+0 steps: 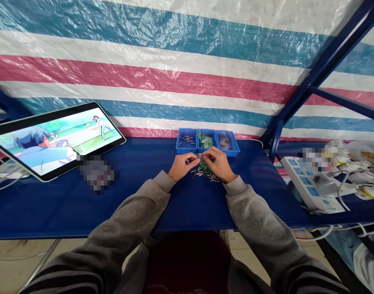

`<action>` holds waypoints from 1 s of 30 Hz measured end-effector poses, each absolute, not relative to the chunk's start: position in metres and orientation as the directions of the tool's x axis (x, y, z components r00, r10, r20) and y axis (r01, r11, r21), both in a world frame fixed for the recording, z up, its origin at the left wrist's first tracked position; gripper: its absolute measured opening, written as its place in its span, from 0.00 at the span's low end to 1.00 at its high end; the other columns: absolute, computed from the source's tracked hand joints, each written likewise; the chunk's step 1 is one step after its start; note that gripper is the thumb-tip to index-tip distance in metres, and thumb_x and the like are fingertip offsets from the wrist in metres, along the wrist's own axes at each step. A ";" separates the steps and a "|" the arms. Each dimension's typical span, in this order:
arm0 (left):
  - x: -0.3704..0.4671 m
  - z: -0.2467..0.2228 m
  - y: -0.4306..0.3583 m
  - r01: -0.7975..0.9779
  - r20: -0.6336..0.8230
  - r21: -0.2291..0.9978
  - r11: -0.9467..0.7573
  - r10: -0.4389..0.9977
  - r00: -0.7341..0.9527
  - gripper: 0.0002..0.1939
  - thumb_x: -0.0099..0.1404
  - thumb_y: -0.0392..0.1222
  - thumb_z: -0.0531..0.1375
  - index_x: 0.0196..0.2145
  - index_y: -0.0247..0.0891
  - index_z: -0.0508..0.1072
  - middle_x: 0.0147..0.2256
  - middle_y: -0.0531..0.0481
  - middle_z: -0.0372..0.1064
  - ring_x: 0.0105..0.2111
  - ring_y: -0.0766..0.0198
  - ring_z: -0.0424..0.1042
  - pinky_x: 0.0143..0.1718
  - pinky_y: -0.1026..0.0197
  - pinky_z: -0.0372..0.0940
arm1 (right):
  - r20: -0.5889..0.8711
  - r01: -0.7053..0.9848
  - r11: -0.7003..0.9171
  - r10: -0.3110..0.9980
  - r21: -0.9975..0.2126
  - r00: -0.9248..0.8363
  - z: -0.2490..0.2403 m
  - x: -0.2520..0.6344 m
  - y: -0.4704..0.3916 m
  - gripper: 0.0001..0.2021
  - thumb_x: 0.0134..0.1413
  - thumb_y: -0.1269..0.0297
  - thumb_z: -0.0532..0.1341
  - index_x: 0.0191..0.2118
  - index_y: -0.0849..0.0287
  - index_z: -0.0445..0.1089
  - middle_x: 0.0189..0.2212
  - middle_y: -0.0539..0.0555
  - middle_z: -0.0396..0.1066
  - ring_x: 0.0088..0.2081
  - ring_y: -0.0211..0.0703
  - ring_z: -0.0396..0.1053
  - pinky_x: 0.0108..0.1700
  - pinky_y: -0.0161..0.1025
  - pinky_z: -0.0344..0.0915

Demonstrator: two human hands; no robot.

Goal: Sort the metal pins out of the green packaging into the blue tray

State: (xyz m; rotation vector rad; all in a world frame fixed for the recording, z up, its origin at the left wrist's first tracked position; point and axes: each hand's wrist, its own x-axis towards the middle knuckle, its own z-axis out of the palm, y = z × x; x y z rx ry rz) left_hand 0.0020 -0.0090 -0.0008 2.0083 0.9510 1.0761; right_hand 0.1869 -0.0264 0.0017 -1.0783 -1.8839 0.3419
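My left hand (182,165) and my right hand (218,163) meet over the blue table, both with fingers pinched closed. Between the fingertips is a small greyish piece (200,156), too small to make out. Some green material (203,163) shows beside my right fingers, partly hidden by them. Just below my hands lies a loose pile of thin metal pins or nails (207,174). Behind them stand three joined blue bins: the left bin (181,150) holds a few similar metal pieces, the middle one green plastic packets (206,140), the right one clear plastic packets (225,141).
A tablet (60,141) playing a cartoon leans at the left, with a blurred object (97,173) before it. A white power strip (309,185) with cables and white items lies at the right. Blue metal posts (285,110) and a striped sheet (181,81) stand behind the table (128,204).
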 end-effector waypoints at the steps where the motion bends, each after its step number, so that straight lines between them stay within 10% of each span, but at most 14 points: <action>1: 0.002 -0.001 -0.009 0.281 0.382 0.811 -0.512 0.829 0.408 0.12 0.62 0.48 0.60 0.29 0.36 0.75 0.29 0.49 0.74 0.28 0.63 0.69 0.30 0.64 0.62 | 0.574 0.533 0.571 0.798 -0.624 -0.182 0.003 0.187 -0.027 0.07 0.59 0.64 0.57 0.33 0.58 0.71 0.31 0.54 0.66 0.29 0.41 0.65 0.31 0.37 0.63; 17: 0.001 -0.002 -0.001 -0.034 0.229 0.972 -0.232 0.910 0.347 0.16 0.54 0.50 0.67 0.32 0.34 0.75 0.22 0.51 0.70 0.22 0.66 0.68 0.27 0.61 0.66 | 0.479 0.433 0.500 0.862 -0.750 -0.167 0.000 0.184 -0.027 0.11 0.60 0.56 0.58 0.34 0.57 0.73 0.29 0.53 0.73 0.26 0.40 0.68 0.30 0.38 0.67; 25: -0.001 -0.003 0.001 -0.185 0.172 0.974 -0.130 0.957 0.233 0.21 0.52 0.49 0.69 0.38 0.34 0.71 0.22 0.52 0.72 0.21 0.67 0.68 0.27 0.62 0.66 | 0.628 0.420 0.674 0.732 -0.608 -0.264 0.002 0.185 -0.031 0.12 0.61 0.62 0.56 0.47 0.53 0.72 0.50 0.60 0.65 0.46 0.48 0.69 0.40 0.44 0.72; 30: 0.001 -0.003 -0.001 -0.199 0.139 0.977 -0.082 0.946 0.291 0.21 0.55 0.54 0.67 0.37 0.35 0.70 0.26 0.50 0.72 0.25 0.66 0.70 0.28 0.62 0.66 | 0.618 0.490 0.621 0.762 -0.612 -0.194 -0.001 0.185 -0.027 0.10 0.62 0.58 0.57 0.37 0.55 0.74 0.38 0.57 0.70 0.39 0.46 0.70 0.38 0.43 0.71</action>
